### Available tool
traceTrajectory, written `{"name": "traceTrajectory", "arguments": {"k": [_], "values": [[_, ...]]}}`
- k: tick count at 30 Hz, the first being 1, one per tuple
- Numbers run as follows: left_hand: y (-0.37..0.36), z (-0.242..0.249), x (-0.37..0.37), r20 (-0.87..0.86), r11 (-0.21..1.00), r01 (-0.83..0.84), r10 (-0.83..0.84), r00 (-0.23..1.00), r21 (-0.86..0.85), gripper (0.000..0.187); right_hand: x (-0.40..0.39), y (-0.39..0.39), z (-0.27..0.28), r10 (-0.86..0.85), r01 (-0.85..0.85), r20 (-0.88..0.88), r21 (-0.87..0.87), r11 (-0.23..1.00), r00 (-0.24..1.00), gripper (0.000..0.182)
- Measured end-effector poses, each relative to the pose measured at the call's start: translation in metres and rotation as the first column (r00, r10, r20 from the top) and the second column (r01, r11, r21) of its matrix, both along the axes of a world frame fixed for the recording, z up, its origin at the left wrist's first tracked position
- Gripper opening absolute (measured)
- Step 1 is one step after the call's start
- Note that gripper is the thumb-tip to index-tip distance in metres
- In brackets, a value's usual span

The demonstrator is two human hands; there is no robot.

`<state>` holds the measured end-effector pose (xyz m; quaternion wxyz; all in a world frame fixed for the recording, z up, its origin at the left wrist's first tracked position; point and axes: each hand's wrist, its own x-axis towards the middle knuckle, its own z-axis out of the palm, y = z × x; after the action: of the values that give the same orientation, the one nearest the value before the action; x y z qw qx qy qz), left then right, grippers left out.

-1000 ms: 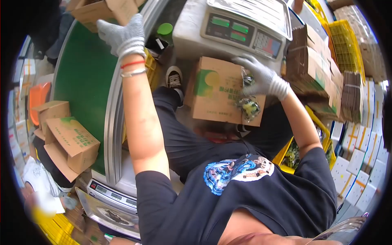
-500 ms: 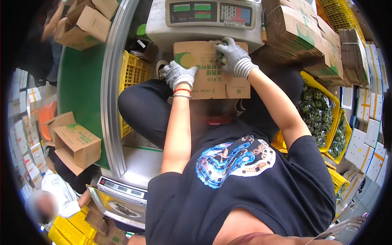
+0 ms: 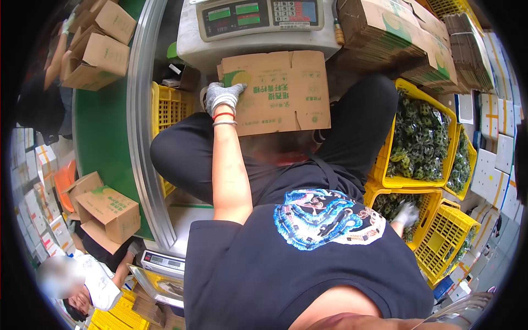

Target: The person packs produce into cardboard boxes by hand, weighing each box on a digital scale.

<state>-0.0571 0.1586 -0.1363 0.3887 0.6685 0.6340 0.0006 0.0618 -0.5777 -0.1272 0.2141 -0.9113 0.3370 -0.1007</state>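
A printed cardboard box (image 3: 291, 99) sits in front of me, between my legs and below the scale. My left hand (image 3: 223, 99), in a grey-striped glove, grips the box's left edge with the thumb on its printed face. My right hand (image 3: 407, 214), also gloved, is far to the right, inside a yellow crate (image 3: 379, 192) with dark green bagged produce (image 3: 393, 203). It is blurred, and I cannot make out its fingers or anything in them.
A digital scale (image 3: 258, 19) stands on a white surface ahead. Stacks of flattened cartons (image 3: 385, 33) lie at front right. Another yellow crate of bagged green produce (image 3: 421, 140) stands right. On the left runs a green conveyor (image 3: 104, 126) with open boxes (image 3: 107, 212); co-workers stand beyond it.
My right hand has left the box's far edge, where it was at a dark bundle, and moved to the crate at my right. My left hand stays on the box; the view has shifted.
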Motion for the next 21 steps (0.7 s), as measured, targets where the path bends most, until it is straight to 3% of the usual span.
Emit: {"name": "traceTrajectory", "arguments": {"k": [1, 2, 3, 4, 5, 6, 7, 8, 9, 10, 11, 12, 14, 16, 18, 20, 21], "values": [[0.001, 0.007, 0.002, -0.043, 1.000, 0.024, -0.024, 0.999, 0.000, 0.069, -0.019, -0.063, -0.047, 0.019, -0.027, -0.353, -0.019, 0.999, 0.935, 0.045], [0.000, 0.012, 0.003, -0.068, 1.000, 0.028, -0.028, 0.997, 0.003, 0.069, -0.037, -0.116, -0.088, 0.082, -0.112, -0.637, -0.008, 0.994, 0.767, 0.051], [0.000, 0.017, 0.004, -0.096, 1.000, 0.029, -0.028, 0.995, 0.010, 0.069, -0.050, -0.117, -0.094, -0.015, -0.061, -0.723, -0.080, 0.995, 0.690, 0.054], [0.000, 0.022, 0.003, -0.125, 0.999, 0.027, -0.024, 0.992, 0.018, 0.069, -0.039, -0.090, -0.085, -0.145, 0.053, -0.575, -0.174, 0.983, 0.805, 0.057], [0.001, 0.026, 0.002, -0.135, 1.000, 0.021, -0.020, 0.991, 0.006, 0.067, -0.015, -0.061, -0.075, -0.154, 0.089, -0.345, -0.198, 0.976, 0.926, 0.061], [0.005, 0.022, -0.001, -0.105, 0.999, 0.036, -0.039, 0.994, -0.026, 0.066, 0.016, -0.024, -0.053, 0.002, -0.022, -0.113, -0.179, 0.984, 0.994, 0.064], [0.007, 0.015, -0.003, -0.109, 0.999, 0.033, -0.037, 0.993, -0.037, 0.061, 0.040, 0.048, 0.009, 0.342, -0.326, 0.021, -0.257, 0.910, 0.939, 0.058], [0.007, 0.009, -0.003, -0.109, 0.998, 0.033, -0.038, 0.993, -0.048, 0.057, 0.071, 0.097, 0.039, 0.595, -0.480, 0.160, -0.447, 0.755, 0.787, 0.051], [0.006, 0.005, -0.004, -0.099, 0.999, 0.024, -0.027, 0.995, -0.030, 0.058, 0.090, 0.164, 0.082, 0.738, -0.562, 0.200, -0.531, 0.634, 0.644, 0.045], [0.003, 0.004, -0.004, -0.081, 1.000, -0.001, 0.002, 0.997, 0.012, 0.061, 0.091, 0.245, 0.127, 0.749, -0.770, 0.389, -0.139, 0.623, 0.536, 0.039], [-0.001, 0.002, -0.004, -0.064, 0.999, -0.010, 0.013, 0.998, 0.036, 0.061, 0.091, 0.304, 0.147, 0.770, -0.887, 0.477, 0.044, 0.460, 0.423, 0.038], [-0.003, 0.003, -0.004, -0.047, 0.998, -0.026, 0.029, 0.998, 0.064, 0.060, 0.080, 0.361, 0.162, 0.825, -0.949, 0.470, 0.138, 0.282, 0.314, 0.036], [-0.013, 0.013, -0.005, -0.033, 0.987, -0.041, 0.047, 0.998, 0.158, 0.057, 0.076, 0.442, 0.139, 0.913, -0.959, 0.398, 0.281, -0.033, 0.085, 0.044], [-0.017, 0.010, -0.009, 0.061, 0.979, -0.097, 0.088, 0.994, 0.177, 0.052, 0.092, 0.492, 0.042, 0.989, -0.992, 0.084, 0.030, 0.122, 0.124, 0.055], [-0.017, 0.000, -0.014, 0.102, 0.967, -0.049, 0.024, 0.994, 0.249, 0.050, 0.088, 0.518, 0.015, 0.995, -0.922, -0.027, 0.374, 0.097, 0.094, 0.066], [-0.030, 0.025, 0.000, 0.155, 0.979, -0.067, 0.037, 0.987, 0.195, 0.049, 0.092, 0.511, 0.016, 0.984, -0.967, -0.063, 0.184, 0.177, 0.168, 0.066], [-0.033, 0.041, -0.006, 0.229, 0.990, -0.073, 0.044, 0.972, 0.122, 0.049, 0.094, 0.506, 0.017, 0.982, -0.951, 0.015, 0.254, 0.178, 0.188, 0.069]]}}
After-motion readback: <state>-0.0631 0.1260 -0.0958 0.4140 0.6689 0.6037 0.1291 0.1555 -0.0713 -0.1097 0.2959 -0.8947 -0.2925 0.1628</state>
